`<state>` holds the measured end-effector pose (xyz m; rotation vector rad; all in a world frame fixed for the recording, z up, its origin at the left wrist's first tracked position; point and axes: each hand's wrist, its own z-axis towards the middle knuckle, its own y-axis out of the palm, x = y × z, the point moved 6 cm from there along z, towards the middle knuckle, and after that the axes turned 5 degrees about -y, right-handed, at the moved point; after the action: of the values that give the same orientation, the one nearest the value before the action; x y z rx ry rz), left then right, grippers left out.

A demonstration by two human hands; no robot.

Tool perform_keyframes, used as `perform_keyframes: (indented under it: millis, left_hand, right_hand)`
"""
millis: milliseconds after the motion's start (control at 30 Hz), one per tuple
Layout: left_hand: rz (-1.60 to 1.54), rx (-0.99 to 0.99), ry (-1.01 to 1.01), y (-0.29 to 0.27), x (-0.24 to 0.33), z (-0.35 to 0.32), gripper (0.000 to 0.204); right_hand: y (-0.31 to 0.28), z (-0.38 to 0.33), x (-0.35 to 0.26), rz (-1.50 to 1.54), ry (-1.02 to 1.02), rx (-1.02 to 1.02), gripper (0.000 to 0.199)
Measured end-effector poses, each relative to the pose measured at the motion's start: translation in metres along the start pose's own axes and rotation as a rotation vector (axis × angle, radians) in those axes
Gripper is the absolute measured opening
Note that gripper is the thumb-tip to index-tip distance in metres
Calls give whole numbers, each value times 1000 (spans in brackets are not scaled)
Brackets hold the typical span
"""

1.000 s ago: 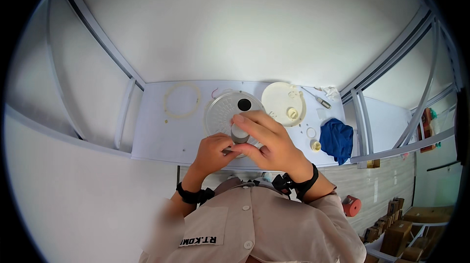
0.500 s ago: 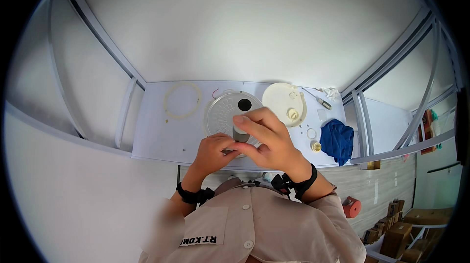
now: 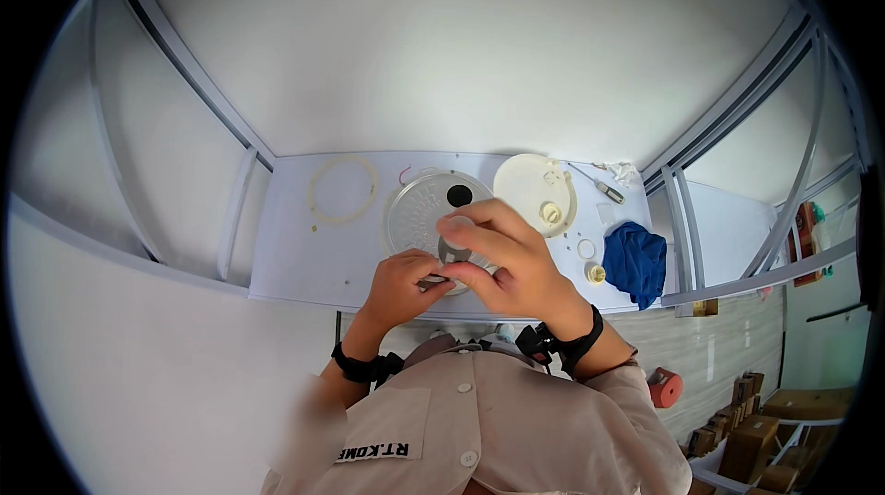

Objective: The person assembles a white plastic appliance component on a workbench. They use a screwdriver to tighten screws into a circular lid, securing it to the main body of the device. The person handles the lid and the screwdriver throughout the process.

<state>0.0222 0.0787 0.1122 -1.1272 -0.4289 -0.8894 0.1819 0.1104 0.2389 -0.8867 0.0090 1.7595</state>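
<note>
My right hand [image 3: 512,260] is closed around a stubby grey cylinder [image 3: 454,253] with a paler top, like a tool handle; its lower end is hidden. My left hand [image 3: 403,286] is closed in a pinch, its fingertips meeting the right thumb just below the cylinder. What the left fingers grip is too small and covered to make out. Both hands are over the near part of a round silver metal plate [image 3: 415,209], which has a black disc [image 3: 459,195] on its far right. My hands hide much of the plate's near side.
A cream round cover [image 3: 524,183] lies right of the plate, a thin cream ring [image 3: 318,203] to its left. Farther right are a screwdriver [image 3: 608,192], crumpled clear plastic [image 3: 622,172], a small cream fitting [image 3: 595,274] and a blue cloth [image 3: 636,260]. Frame posts flank the white table [image 3: 295,265].
The grey cylinder has shifted and turned slightly within my right hand's grip, and the right wrist has moved a little to the right. My left hand is nearly still.
</note>
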Motion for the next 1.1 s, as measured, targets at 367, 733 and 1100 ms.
perform_keyframes:
  millis: [367,733,1100]
  left_hand:
    - [23,10,3,2,-4,-2,23]
    - [40,-3,2,-1,7,1,19]
    - [38,-19,-22,5,-8,-2,24]
  right_hand:
    - [8,6,-6,123,-6,9,50]
    - [4,-10,3,-230,-99,183,65]
    - [11,1,-4,121,-53,24,60]
